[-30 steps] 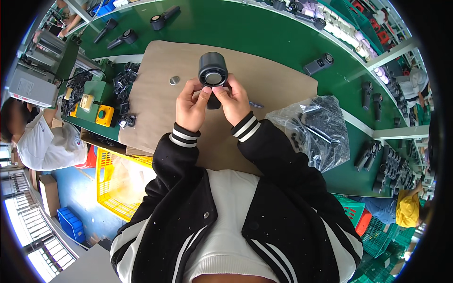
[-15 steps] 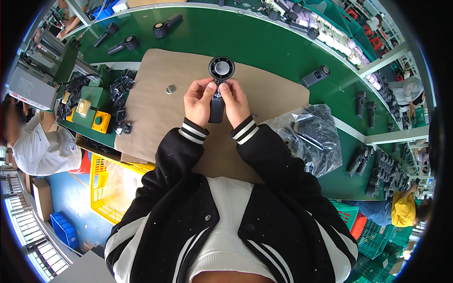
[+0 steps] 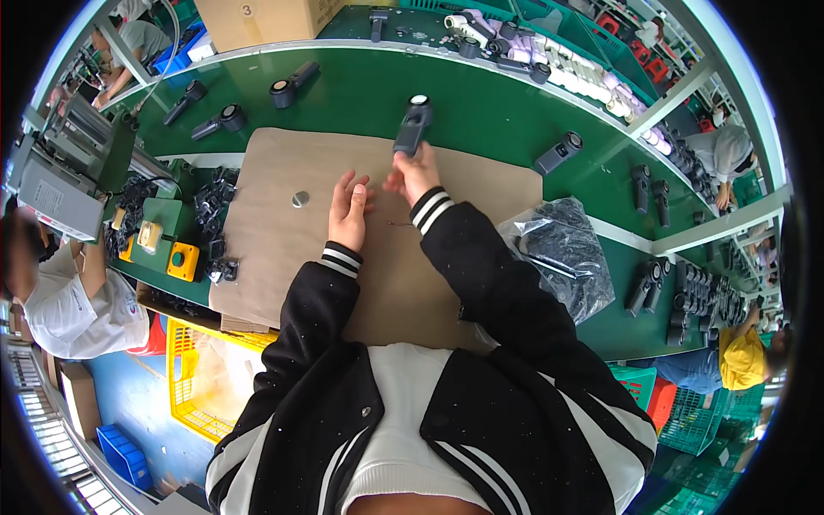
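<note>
Table [image 3: 343, 94], green, spans the upper frame, its open stretch running between the fans [image 3: 293, 84] at upper left and another fan [image 3: 560, 153] at upper right. A brown sheet [image 3: 275, 232] fills the centre, with open room at its lower middle; a clear plastic bag [image 3: 566, 257] overlaps its right edge. The left hand [image 3: 348, 215], mid-frame, has let go within the last half second: fingers loosely parted, holding nothing. The right hand [image 3: 418, 174] alone now has its fingers closed on the handle end of a dark handheld fan [image 3: 413, 130], upper centre, which has moved toward the sheet's far edge and partly past it, carried one-handed. A metal disc [image 3: 299, 199] lies on the sheet, left of the left hand.
</note>
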`<state>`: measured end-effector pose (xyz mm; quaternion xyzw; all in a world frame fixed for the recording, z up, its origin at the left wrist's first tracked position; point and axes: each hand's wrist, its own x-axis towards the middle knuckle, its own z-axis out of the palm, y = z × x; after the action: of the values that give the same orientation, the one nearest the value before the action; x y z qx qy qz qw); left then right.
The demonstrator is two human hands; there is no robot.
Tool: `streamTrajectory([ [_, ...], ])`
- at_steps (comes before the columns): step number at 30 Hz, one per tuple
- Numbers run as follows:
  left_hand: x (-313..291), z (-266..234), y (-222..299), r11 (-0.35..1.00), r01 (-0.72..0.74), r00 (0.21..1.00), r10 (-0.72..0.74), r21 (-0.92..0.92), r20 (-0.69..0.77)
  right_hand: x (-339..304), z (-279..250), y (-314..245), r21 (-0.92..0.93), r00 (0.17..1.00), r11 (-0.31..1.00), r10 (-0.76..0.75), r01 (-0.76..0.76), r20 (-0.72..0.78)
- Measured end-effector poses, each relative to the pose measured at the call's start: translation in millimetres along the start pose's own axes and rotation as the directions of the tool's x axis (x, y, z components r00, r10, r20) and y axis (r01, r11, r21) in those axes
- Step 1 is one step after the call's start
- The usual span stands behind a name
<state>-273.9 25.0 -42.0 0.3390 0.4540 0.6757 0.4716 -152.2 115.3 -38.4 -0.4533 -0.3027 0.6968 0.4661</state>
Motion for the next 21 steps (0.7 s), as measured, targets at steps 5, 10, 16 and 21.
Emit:
streamTrajectory([
  [5, 14, -14, -5, 0.985, 0.106, 0.971, -0.131, 0.133, 0.198, -1, -39, -49, -0.073, 0.982, 0.986, -0.159, 0.152, -0.098],
  [10, 58, -28, 21, 0.931, 0.057, 0.913, -0.195, 0.36, 0.36, -90, -106, -111, -0.524, 0.935, 0.825, -0.012, 0.21, 0.355],
  [16, 201, -51, 17, 0.1, -0.367, 0.887, 0.335, 0.925, 0.316, -212, -144, -122, -0.931, 0.95, 0.365, 0.277, 0.031, 0.141],
  [21, 324, -73, -11, 0.092, -0.054, 0.926, 0.376, 0.994, 0.016, -249, -171, -57, -0.973, 0.998, 0.222, -0.046, 0.057, 0.048],
])
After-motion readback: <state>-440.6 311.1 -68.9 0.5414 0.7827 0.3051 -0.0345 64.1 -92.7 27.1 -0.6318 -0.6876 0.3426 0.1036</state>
